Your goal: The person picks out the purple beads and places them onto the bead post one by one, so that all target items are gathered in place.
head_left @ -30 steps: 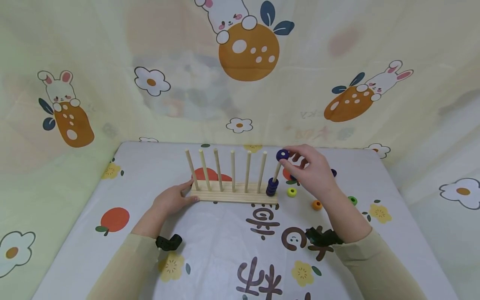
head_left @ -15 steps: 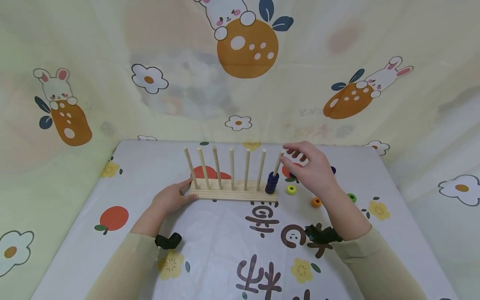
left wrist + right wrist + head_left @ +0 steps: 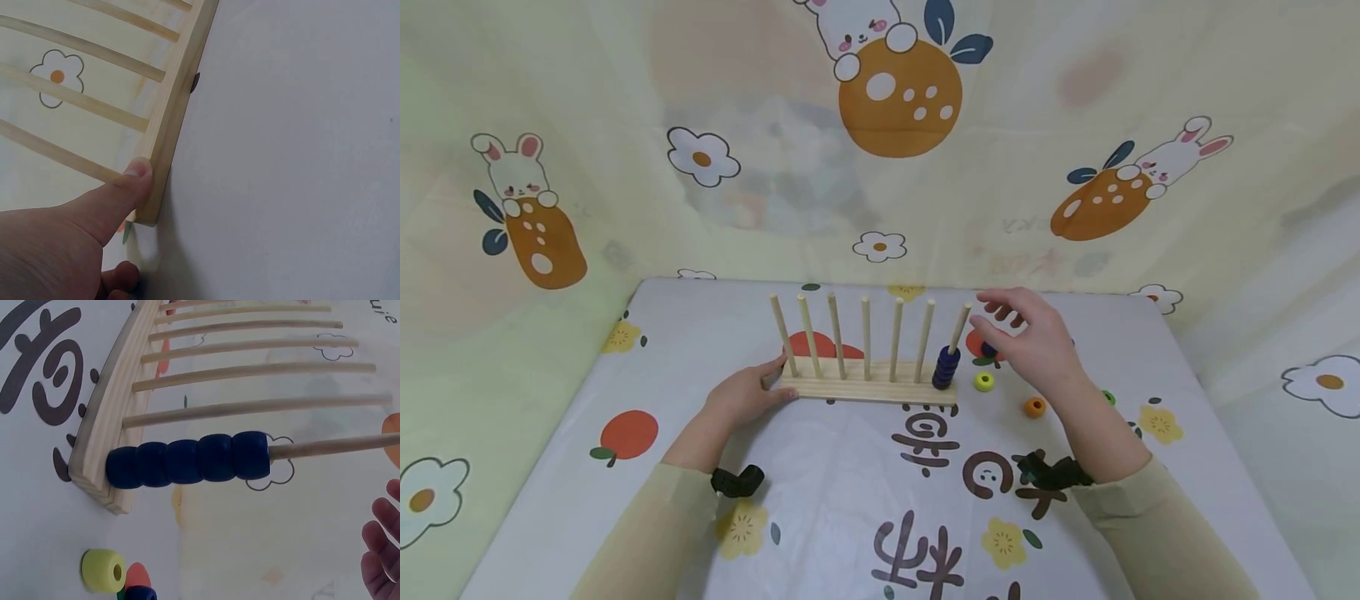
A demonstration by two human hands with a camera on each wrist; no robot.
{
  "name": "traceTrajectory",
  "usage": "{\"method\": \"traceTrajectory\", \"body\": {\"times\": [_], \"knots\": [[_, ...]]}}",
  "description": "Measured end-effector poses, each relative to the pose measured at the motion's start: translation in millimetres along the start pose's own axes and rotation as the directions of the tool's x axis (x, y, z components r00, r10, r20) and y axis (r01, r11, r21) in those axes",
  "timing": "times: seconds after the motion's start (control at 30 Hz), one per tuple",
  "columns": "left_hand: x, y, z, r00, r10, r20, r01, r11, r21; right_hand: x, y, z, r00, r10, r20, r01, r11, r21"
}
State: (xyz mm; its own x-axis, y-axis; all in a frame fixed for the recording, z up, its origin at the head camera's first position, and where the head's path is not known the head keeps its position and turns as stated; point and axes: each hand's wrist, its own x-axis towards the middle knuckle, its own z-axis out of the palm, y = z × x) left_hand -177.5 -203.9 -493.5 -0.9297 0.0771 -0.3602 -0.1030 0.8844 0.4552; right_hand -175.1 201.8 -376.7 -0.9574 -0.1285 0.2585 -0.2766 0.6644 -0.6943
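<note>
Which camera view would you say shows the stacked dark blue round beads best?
The right wrist view: there the stacked dark blue round beads appear large, with five countable on the pale wooden peg. The head view shows them smaller; the left wrist view, not at all.

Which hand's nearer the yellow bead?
Right. The right hand hangs in the air just up and right of the yellow bead in the head view; the left hand grips the rack at its left end, the rack's length away.
</note>
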Motion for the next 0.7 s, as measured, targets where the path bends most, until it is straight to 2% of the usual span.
{"method": "traceTrajectory", "body": {"times": [0.3,0.7], "knots": [[-2.3,0.1,0.7,1.000,0.009,0.001,-0.009,1.000,-0.001,-1.4,20,-7,0.999,0.037,0.036,-0.036,0.999,-0.028],[0.7,1.1,-1.0,1.000,0.013,-0.011,-0.013,1.000,0.011,-6.4,67,-25,0.983,0.174,0.056,-0.167,0.980,-0.110]]}}
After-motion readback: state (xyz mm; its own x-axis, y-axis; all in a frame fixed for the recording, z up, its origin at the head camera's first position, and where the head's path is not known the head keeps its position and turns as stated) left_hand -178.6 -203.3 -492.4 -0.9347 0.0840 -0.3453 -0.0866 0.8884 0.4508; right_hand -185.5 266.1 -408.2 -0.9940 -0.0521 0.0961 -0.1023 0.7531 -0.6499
